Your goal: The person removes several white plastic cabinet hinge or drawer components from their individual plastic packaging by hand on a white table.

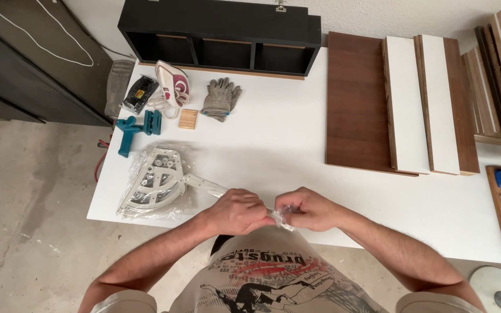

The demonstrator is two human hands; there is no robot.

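A white fan-shaped metal tool with a long handle [159,181] lies in a clear plastic bag [140,206] on the white table [273,150], its head at the left. My left hand [238,211] and my right hand [308,210] meet at the table's near edge. Both pinch the bag's crumpled end [278,217] around the handle tip. The handle runs from the fan-shaped head to my left hand.
At the back left lie a teal clamp [130,132], a small wood block [188,119], grey gloves [221,97], a clothes iron [172,84] and a black sander [140,94]. A black shelf unit [221,35] stands behind. Brown and white boards [404,104] lie to the right.
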